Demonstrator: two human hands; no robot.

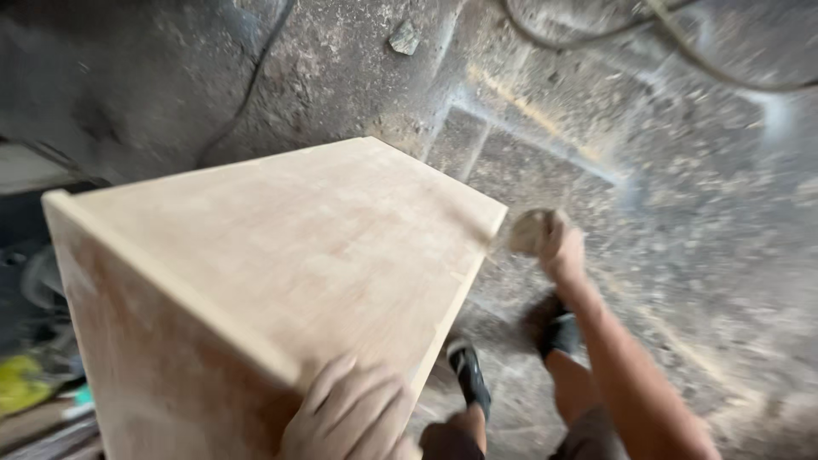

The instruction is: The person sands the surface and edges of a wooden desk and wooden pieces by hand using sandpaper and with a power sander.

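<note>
From the head camera, looking down, a big wooden box (281, 281) made of pale boards fills the left and middle of the view. It stands on the dusty floor (682, 213) and its flat top points away from the person. One long edge runs from the left corner down to the bottom middle.

The left hand (349, 413) rests on the near edge of the box, at the bottom of the view. Its fingers (328, 383) lie flat and a little apart, pressing on the wood, not wrapped around anything.

The right hand (554, 243) is out at the far right corner of the box. Its fingers are curled tight around a small round pad (530, 230) that looks tan and dusty. The pad is just touching the corner edge of the box. The picture is blurry here, so I cannot tell just what the pad is.

Below the right arm you can see two feet in dark sandals (469, 375) on the floor, just beside the box.

The floor is grey and covered in sawdust. A small stone (405, 38) lies near the top. A thin cable (682, 51) curls across the top right corner. Something yellow (21, 383) sits at the far left, low down
</note>
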